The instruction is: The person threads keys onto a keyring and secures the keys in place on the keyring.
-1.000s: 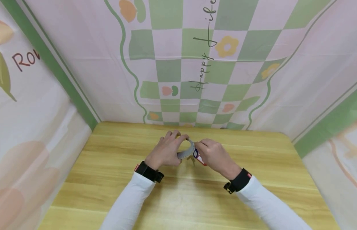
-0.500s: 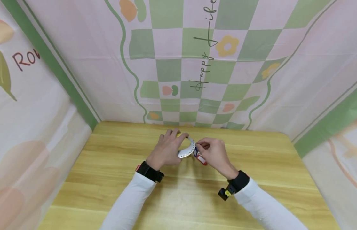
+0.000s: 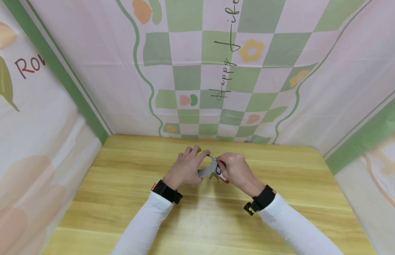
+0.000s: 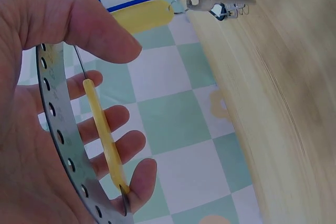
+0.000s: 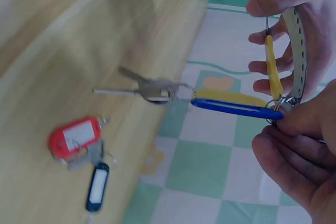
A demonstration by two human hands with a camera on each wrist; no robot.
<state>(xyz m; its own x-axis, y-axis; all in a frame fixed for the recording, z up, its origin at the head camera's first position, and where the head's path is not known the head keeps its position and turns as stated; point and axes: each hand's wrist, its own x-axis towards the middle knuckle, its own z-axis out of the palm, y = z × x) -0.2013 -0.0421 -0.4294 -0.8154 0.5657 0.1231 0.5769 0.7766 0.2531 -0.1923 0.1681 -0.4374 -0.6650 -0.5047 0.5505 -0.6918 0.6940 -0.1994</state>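
Observation:
My left hand holds a large key ring: a curved metal band with a row of holes, closed by a wire carrying a yellow sleeve. The thumb is on one side, and the fingers curl loosely past the sleeve. At the band's edge, my right hand pinches the end of a blue key tag beside small wire rings. A yellow key tag sits next to the blue one. Silver keys hang from the tags' other ends. Whether the small rings pass through the holes is unclear.
A red key tag and a dark blue key tag with keys show against the wooden table below the hands. A patterned cloth stands behind the table's back edge.
The band tilted to a bright face half a second ago and now looks grey again. My right hand has turned slightly, its fingers closing in by the band. The left hand has shifted slightly right.

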